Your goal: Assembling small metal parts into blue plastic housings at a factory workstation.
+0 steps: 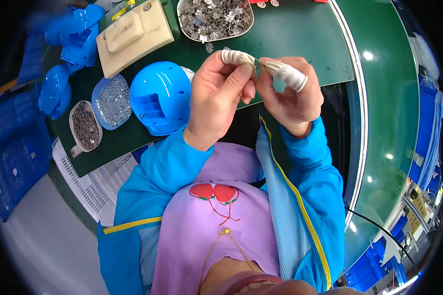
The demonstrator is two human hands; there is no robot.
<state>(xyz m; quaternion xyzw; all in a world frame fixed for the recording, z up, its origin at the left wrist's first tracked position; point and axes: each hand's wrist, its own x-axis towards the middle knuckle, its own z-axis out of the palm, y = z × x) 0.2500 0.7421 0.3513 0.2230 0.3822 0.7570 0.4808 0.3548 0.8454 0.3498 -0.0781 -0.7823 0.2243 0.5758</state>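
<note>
My left hand [220, 93] and my right hand [291, 93] are raised together above the dark green work mat [290, 34]. Both wear pale finger cots on some fingertips. Between the thumb and forefinger tips of the two hands sits a tiny metal part [257, 62]; it is too small to make out its shape. A metal tray [215, 19] full of small shiny metal pieces lies just beyond the hands.
A blue plastic shell [160, 97] lies left of my left hand. Beside it stand a blue dish of small silvery parts [111, 102] and a pale dish of dark parts [85, 126]. A beige jig block [133, 34] and more blue shells [76, 34] sit further back. A green conveyor belt [389, 98] runs along the right.
</note>
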